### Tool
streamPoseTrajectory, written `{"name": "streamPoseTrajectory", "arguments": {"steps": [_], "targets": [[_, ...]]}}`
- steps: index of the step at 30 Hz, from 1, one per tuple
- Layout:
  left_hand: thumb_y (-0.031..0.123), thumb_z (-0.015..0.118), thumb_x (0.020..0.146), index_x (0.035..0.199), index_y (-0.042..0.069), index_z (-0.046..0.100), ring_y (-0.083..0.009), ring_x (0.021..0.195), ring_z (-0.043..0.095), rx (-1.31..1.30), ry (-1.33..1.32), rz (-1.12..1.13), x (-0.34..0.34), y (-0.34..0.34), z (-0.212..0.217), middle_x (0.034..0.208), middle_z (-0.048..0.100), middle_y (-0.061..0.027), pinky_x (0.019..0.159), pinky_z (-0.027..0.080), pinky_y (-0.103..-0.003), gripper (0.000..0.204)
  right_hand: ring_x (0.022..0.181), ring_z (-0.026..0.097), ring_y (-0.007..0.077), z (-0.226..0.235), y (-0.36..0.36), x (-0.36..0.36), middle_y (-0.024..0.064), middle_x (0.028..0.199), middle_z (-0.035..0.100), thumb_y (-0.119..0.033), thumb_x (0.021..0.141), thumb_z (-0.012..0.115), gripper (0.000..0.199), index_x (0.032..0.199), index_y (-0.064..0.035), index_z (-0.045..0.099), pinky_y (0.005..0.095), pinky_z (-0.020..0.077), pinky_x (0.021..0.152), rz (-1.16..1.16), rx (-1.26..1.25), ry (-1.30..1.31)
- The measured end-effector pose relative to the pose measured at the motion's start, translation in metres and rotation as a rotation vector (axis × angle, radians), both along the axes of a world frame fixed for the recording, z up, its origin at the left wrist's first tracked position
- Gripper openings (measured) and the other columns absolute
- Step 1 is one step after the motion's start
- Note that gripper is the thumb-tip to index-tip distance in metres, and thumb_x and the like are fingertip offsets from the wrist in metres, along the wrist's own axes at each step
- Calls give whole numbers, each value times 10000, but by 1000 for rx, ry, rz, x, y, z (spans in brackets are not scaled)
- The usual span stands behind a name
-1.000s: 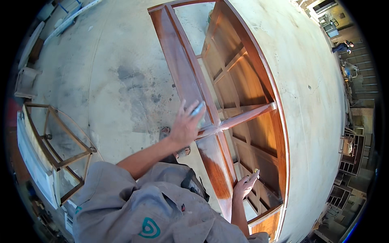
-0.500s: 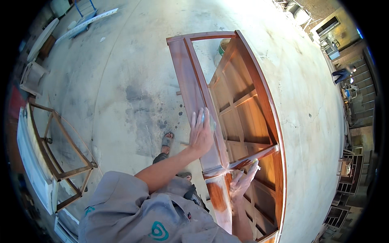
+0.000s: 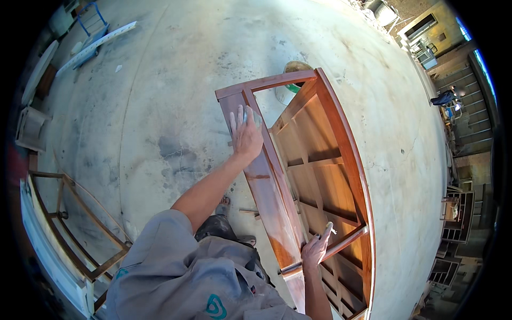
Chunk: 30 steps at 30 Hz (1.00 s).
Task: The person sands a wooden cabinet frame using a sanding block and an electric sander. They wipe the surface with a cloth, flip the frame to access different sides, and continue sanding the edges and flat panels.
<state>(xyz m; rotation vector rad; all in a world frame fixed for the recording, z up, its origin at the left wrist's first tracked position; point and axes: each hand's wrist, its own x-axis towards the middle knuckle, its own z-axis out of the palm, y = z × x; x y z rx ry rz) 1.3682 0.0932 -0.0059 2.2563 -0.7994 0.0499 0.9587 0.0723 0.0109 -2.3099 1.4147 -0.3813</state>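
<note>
A reddish-brown wooden cabinet frame [image 3: 349, 144] stretches before me, its long side panel [image 3: 261, 184] hazed with pale dust. My left hand [image 3: 247, 136] lies near the panel's far end, holding a pale blue pad [image 3: 256, 118] against the surface. Only the pad's edge shows beside the fingers. By the left end of a short cross rail [image 3: 346, 240], my right hand [image 3: 316, 249] rests at the frame, fingers stretched out and dusty. A small white scrap [image 3: 333, 229] shows at its fingertips; whether it is wrapped on a finger I cannot tell.
Behind the cabinet's far end stands a bucket [image 3: 288, 92] with a green band. A bare wooden frame [image 3: 80, 224] is on my left. A blue trolley [image 3: 92, 37] stands far left. Another person [image 3: 447, 97] is at the far right, near shelving units [image 3: 460, 218].
My left hand has slid with the pad along the panel toward its far end. The right hand has shifted farther forward to the cross rail. The whole view has moved, so the cabinet sits lower.
</note>
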Motion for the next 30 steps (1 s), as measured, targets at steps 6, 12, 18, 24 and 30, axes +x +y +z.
{"name": "streamPoseTrajectory", "arguments": {"steps": [6, 12, 18, 24, 30], "targets": [[225, 587, 1053, 1546, -123, 382, -469, 1554, 316, -97, -47, -50, -10, 8, -12, 1498, 533, -333, 1294, 151, -631, 637, 1512, 411, 471, 6, 1, 6, 324, 1638, 400, -94, 1020, 410, 684, 1674, 13, 243, 476, 344, 1241, -38, 30, 38], [186, 660, 1009, 1541, -113, 414, -454, 1561, 317, -77, -1, -72, 5, 10, -16, 1501, 555, -300, 1290, 169, -640, 658, 1512, 423, 458, 4, 0, 8, 310, 1626, 430, -88, 1014, 412, 677, 1665, 22, 261, 475, 346, 1241, -20, -19, 8], [122, 744, 929, 1539, 61, 527, -455, 1533, 352, -22, -155, -207, 98, 31, -16, 1559, 513, -264, 1293, 219, -609, 650, 1498, 444, 461, 5, -2, 6, 313, 1618, 441, -109, 1012, 409, 666, 1652, 31, 289, 468, 365, 1231, 0, -19, 39], [29, 699, 924, 1515, 190, 597, -454, 1505, 390, 77, -216, -468, 179, 88, -13, 1600, 473, -249, 1272, 287, -554, 621, 1416, 511, 487, -1, -2, 2, 320, 1580, 481, -77, 955, 464, 736, 1661, 17, 276, 503, 399, 1188, -17, -15, 44], [-73, 654, 828, 1529, 174, 579, -442, 1508, 375, -18, -155, -605, 177, 57, 8, 1614, 445, -242, 1294, 233, -580, 746, 1337, 569, 491, -5, -8, -3, 318, 1529, 533, -66, 921, 506, 765, 1652, 20, 300, 514, 440, 1142, 11, -11, 43]]}}
